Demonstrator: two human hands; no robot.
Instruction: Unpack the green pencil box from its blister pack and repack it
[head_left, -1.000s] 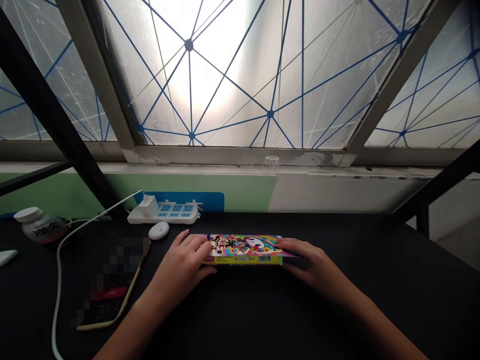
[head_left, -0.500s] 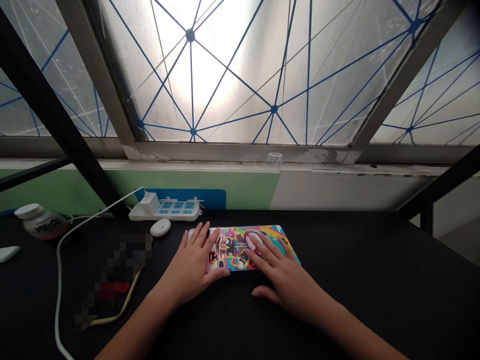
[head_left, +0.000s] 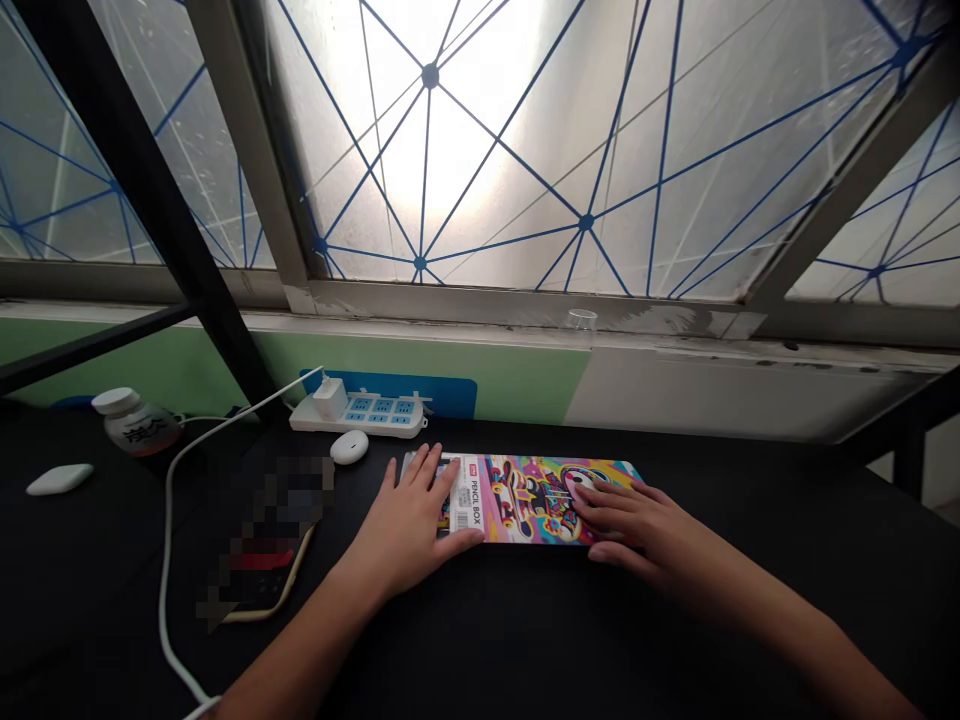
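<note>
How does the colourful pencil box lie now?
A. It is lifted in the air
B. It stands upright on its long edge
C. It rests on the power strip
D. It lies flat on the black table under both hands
D: the pencil box lies flat on the black table, left hand and right hand resting on its two ends.

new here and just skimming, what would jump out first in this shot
The brightly printed pencil box lies flat on the black table near its middle, with the left hand spread on its left end and the right hand on its right end. Behind it, a white power strip sits against the green wall below the big blue-lined window.
</note>
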